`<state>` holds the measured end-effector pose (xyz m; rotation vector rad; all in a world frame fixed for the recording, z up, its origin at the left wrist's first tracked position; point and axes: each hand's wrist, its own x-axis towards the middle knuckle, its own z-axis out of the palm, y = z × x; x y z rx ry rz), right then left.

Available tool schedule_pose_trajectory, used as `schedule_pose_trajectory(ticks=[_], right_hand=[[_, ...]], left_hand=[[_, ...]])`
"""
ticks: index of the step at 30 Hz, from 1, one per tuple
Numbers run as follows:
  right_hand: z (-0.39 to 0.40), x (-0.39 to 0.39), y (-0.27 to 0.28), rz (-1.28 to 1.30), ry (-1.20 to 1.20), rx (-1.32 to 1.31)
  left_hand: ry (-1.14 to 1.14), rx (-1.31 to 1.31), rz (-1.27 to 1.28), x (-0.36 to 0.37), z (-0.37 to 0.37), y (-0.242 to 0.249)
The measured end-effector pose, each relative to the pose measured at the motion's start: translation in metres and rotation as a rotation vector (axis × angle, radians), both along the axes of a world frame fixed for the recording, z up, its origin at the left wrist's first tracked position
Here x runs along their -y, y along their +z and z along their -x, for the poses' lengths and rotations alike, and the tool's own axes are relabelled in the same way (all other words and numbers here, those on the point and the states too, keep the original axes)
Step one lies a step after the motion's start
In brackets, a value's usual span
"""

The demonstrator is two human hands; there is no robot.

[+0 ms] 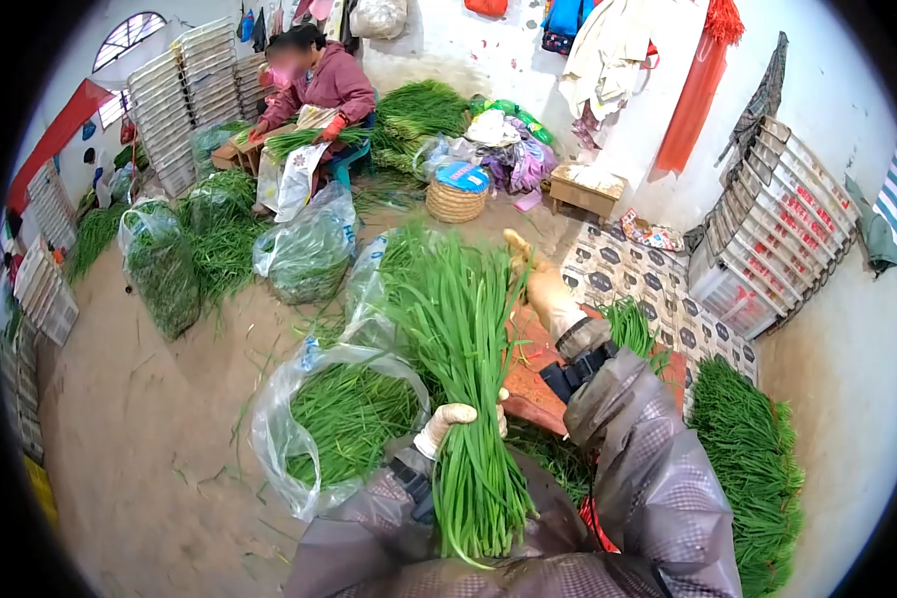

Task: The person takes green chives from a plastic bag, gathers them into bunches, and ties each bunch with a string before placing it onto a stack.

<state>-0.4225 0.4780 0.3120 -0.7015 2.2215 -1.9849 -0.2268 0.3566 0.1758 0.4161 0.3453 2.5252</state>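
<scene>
A long bunch of green chives (468, 369) stands upright over my lap, its lower ends fanned out between my knees. My left hand (447, 427), in a pale glove, is wrapped round the lower part of the bunch. Beside the upper leaves, on the right, is my right hand (540, 279), also gloved, with its fingers stretched out and nothing in them. Under my right forearm lies a reddish board (538, 384), partly hidden by the sleeve and the bunch. More chives (628, 329) rest at the board's far right side.
A clear plastic bag (269, 439) of loose chives opens at my left. Stacked chives (747, 478) line the right wall, below white crates (767, 239). Farther off, a seated person (334, 85) handles chives near more filled bags (309, 249) and a round basket (456, 202).
</scene>
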Motion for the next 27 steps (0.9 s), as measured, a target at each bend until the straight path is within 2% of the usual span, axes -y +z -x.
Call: schedule_pose_trajectory(ticks=[2, 3, 6, 7, 10, 11, 15, 16, 18, 20, 22, 24, 25, 26, 27], right_hand=[[0.007, 0.000, 0.008, -0.233, 0.094, -0.710], [-0.006, -0.001, 0.027, -0.403, 0.190, -0.820], [-0.016, 0.001, 0.042, -0.713, 0.327, -0.774], [-0.018, 0.001, 0.050, -0.891, 0.275, -0.777], [-0.004, 0.007, 0.039, -1.057, 0.254, -0.984], [-0.003, 0.008, 0.032, -1.014, 0.207, -1.021], [0.014, 0.009, 0.011, -0.496, -0.254, -0.669], [0.017, 0.006, 0.024, -0.572, -0.247, -0.609], [0.005, 0.001, 0.049, -0.478, -0.104, -0.597], [-0.007, -0.002, 0.064, -0.400, 0.153, -0.813], [-0.021, -0.004, 0.077, -0.458, 0.334, -1.012], [-0.035, -0.004, 0.084, -0.657, 0.433, -1.192], [-0.026, -0.002, 0.070, -0.908, 0.466, -1.158], [-0.023, 0.000, 0.054, -1.027, 0.380, -1.257], [-0.026, 0.003, 0.046, -0.954, 0.303, -1.126]], left_hand=[[-0.043, 0.001, -0.067, 0.000, 0.003, -0.008], [-0.039, -0.012, -0.044, 0.001, 0.003, -0.007], [-0.033, -0.028, -0.016, 0.002, 0.004, -0.007], [-0.036, -0.019, -0.034, 0.000, 0.004, -0.007], [-0.038, -0.007, -0.045, -0.001, 0.004, -0.008], [-0.040, -0.005, -0.040, -0.001, 0.004, -0.009], [-0.044, -0.015, -0.038, 0.001, 0.003, -0.013], [-0.043, -0.012, -0.036, 0.002, 0.003, -0.016], [-0.040, 0.012, -0.050, 0.004, 0.002, -0.021], [-0.051, 0.044, -0.077, 0.006, 0.003, -0.022], [-0.003, 0.074, 0.062, 0.008, 0.001, -0.011], [0.019, 0.100, 0.130, 0.008, -0.002, -0.004], [0.015, 0.108, 0.130, 0.007, -0.003, -0.002], [0.010, 0.113, 0.130, 0.007, -0.003, -0.002], [0.006, 0.122, 0.131, 0.007, -0.002, -0.003]])
